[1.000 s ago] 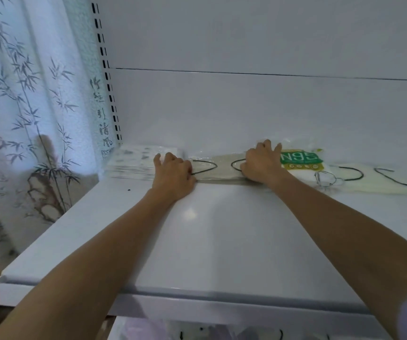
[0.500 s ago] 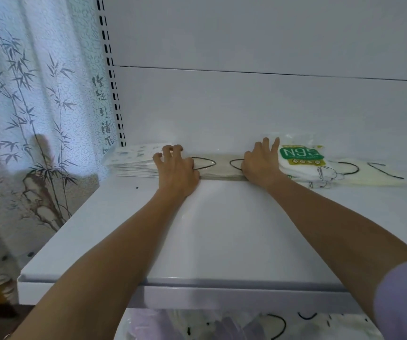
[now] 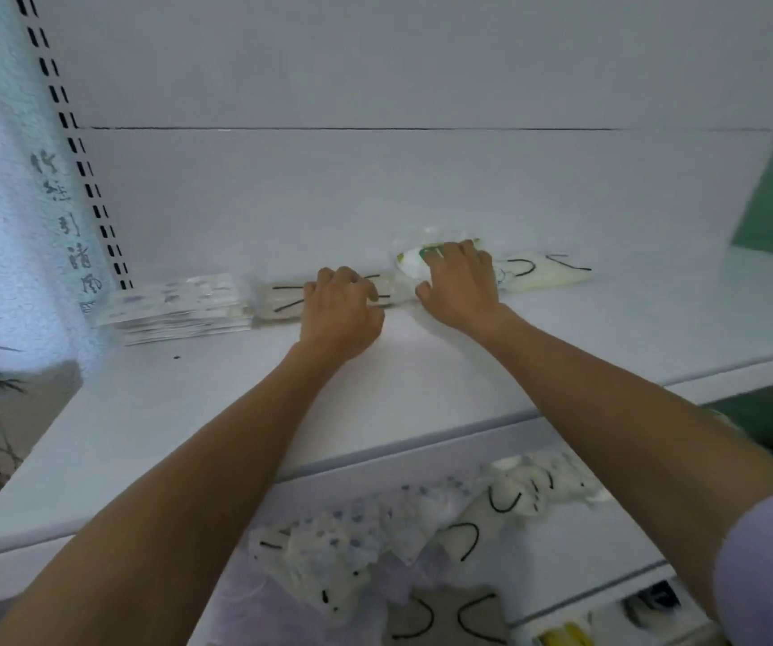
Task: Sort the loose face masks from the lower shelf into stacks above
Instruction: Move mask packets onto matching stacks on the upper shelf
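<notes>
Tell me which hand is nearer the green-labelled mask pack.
Right. The right hand lies on the green-labelled pack; the left hand rests on the beige stack beside it.

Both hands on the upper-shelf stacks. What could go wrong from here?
1. The left hand rests on the beige mask stack, close beside the clear-wrapped stack; a sideways push could skew both.
2. The right hand rests on the green-labelled pack beside cream masks with loose black loops; a finger might snag one and drag them.
3. The loose masks on the lower shelf lie in a heap; lifting one may pull others out.
</notes>
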Motion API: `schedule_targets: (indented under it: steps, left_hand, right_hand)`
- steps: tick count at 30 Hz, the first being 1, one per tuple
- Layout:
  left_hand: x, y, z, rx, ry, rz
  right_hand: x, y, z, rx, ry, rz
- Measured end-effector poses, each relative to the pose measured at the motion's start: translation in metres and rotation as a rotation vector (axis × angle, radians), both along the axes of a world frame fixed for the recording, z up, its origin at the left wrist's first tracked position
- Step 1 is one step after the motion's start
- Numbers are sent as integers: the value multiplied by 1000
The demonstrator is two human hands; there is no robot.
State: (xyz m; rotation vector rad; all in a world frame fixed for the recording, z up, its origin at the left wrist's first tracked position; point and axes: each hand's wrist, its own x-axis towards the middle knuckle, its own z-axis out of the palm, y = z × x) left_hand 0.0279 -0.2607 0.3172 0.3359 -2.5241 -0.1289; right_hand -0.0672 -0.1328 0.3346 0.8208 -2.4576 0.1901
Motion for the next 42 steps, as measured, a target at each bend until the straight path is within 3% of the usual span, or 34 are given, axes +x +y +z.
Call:
schedule_targets:
  steps: [5,11,17,20,28,42]
  left_hand:
    - [-14,76,3,45,-43,-223]
    - [-25,214,-6,141,11,-655]
    - [-40,370,-26,197,-82,-911]
    - [-48,425,-55,307,-153,-908]
    - [-76,465,-151,442,-364,-810]
    - [-230,501,-249,618,-553,-589]
  right_hand:
    - [5,97,2,-64,-23,-161]
    - [18,251,-11,-201,-18,-415]
    - [48,419,-30,-119,-42,-677]
    - [59,487,-52,-105,-96,-776]
    - [53,555,-134,-118,-379,-836]
    - [-111,600,-217,-223,-611,-741]
